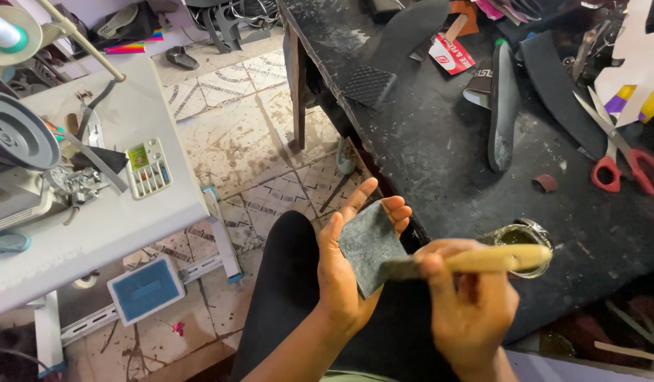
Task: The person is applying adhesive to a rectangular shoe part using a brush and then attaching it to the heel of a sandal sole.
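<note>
Black counter [440, 141], frame right; left hand [344, 269] cups grey patch [368, 244], right hand [468, 301] fingers grip brush [475, 260], probably gluing; keep strokes even.

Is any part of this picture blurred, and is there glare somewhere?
Head view: the brush in the right hand is smeared by motion; the grey piece in the left hand stays sharp; daylight glares on the black worktable.

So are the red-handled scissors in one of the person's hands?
No: the scissors lie on the black table, while the right hand holds a brush.
</note>
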